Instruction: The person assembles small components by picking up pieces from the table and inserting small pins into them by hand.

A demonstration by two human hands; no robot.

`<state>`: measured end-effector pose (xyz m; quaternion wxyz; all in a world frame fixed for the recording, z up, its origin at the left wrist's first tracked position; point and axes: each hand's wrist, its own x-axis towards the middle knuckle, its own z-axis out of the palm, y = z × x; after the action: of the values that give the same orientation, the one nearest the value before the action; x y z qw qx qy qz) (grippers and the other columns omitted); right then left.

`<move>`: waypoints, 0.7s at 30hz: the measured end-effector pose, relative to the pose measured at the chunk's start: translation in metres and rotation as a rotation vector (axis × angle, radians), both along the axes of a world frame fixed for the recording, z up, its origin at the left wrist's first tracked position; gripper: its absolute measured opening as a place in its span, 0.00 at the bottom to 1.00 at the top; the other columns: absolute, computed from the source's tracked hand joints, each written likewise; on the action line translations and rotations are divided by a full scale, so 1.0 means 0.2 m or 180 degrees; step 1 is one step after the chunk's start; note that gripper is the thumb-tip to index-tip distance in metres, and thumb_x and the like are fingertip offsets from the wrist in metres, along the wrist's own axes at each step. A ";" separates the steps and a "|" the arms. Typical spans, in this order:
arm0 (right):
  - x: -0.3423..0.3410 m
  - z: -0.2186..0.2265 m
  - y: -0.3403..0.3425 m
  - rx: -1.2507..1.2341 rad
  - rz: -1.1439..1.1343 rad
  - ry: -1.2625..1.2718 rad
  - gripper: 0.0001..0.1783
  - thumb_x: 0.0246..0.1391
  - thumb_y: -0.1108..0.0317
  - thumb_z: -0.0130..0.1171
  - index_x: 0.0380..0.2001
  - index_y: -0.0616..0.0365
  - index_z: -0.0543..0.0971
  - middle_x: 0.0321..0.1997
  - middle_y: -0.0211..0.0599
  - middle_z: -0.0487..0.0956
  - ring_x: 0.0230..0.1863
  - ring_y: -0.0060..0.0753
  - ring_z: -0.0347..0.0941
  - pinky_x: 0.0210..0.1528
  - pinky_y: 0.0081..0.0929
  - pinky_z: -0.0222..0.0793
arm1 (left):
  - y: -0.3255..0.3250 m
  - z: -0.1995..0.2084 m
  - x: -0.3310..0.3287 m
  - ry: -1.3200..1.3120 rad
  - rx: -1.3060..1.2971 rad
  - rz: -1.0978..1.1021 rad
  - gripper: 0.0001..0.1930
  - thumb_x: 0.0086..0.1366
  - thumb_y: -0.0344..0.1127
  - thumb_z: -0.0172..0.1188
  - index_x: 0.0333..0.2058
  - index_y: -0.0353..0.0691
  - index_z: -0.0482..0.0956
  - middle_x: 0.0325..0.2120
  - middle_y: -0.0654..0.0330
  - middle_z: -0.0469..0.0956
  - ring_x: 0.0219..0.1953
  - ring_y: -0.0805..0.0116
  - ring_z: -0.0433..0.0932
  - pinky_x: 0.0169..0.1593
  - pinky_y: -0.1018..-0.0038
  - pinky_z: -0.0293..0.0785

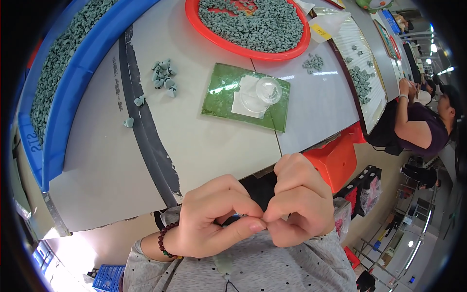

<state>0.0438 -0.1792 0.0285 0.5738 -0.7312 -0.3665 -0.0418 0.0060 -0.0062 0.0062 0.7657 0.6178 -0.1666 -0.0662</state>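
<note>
My left hand (216, 219) and my right hand (302, 202) meet in front of my chest, just off the table's near edge. Both are closed, with thumbs and fingertips pinched together; whatever they grip is too small or too covered to make out. A beaded bracelet (164, 241) circles my left wrist. Beyond the hands, a green glossy plate (219, 100) lies on the table. White paper (237, 104) and a small clear round container (268, 90) rest on it. To its left sit several grey-green small pieces (163, 75) in a loose cluster.
A red basin (194, 24) full of grey-green pieces stands at the far side. The blue bin (80, 73) at left holds more. Right of the plate are a small pile (313, 63) and a pale lined tray (348, 51). An orange stool (335, 158) and a person (421, 119) are at right.
</note>
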 end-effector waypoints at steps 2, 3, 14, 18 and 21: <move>0.01 0.01 -0.01 -0.0101 0.0086 0.0007 0.14 0.23 0.80 0.58 0.22 0.54 0.74 0.23 0.28 0.66 0.22 0.29 0.58 0.22 0.22 0.51 | -0.01 0.01 -0.01 -0.0031 0.0085 0.0067 0.07 0.54 0.33 0.64 0.26 0.36 0.77 0.24 0.62 0.70 0.19 0.80 0.62 0.20 0.83 0.55; 0.01 0.02 -0.01 -0.0102 0.0087 0.0010 0.14 0.23 0.80 0.58 0.22 0.54 0.74 0.23 0.28 0.66 0.22 0.29 0.58 0.22 0.22 0.51 | -0.01 0.01 -0.01 -0.0070 0.0173 0.0136 0.10 0.54 0.37 0.63 0.24 0.36 0.75 0.23 0.62 0.70 0.21 0.77 0.62 0.21 0.82 0.54; 0.04 0.04 -0.06 -0.0320 0.0436 -0.0256 0.12 0.23 0.76 0.63 0.21 0.56 0.79 0.23 0.25 0.66 0.21 0.27 0.57 0.22 0.24 0.49 | 0.00 0.01 -0.02 -0.0495 0.0557 0.0117 0.13 0.56 0.43 0.62 0.24 0.38 0.76 0.22 0.62 0.69 0.20 0.75 0.64 0.20 0.81 0.57; 0.05 0.06 -0.07 -0.0440 0.0569 -0.0180 0.11 0.25 0.75 0.65 0.20 0.56 0.79 0.21 0.25 0.66 0.20 0.26 0.58 0.21 0.23 0.49 | 0.01 0.01 -0.02 -0.0371 0.0648 -0.0042 0.13 0.54 0.42 0.64 0.24 0.38 0.76 0.22 0.63 0.69 0.20 0.76 0.65 0.20 0.81 0.58; 0.06 0.06 -0.08 -0.0602 0.0611 -0.0270 0.10 0.27 0.73 0.66 0.21 0.57 0.80 0.20 0.24 0.66 0.20 0.25 0.57 0.21 0.23 0.49 | 0.03 0.02 0.00 -0.0252 0.0760 -0.0225 0.13 0.52 0.42 0.65 0.23 0.38 0.76 0.22 0.63 0.69 0.19 0.76 0.65 0.20 0.81 0.58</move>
<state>0.0554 -0.1957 0.0407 0.4877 -0.7412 -0.4610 0.0172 0.0053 0.0002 0.0096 0.6767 0.7004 -0.2092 -0.0880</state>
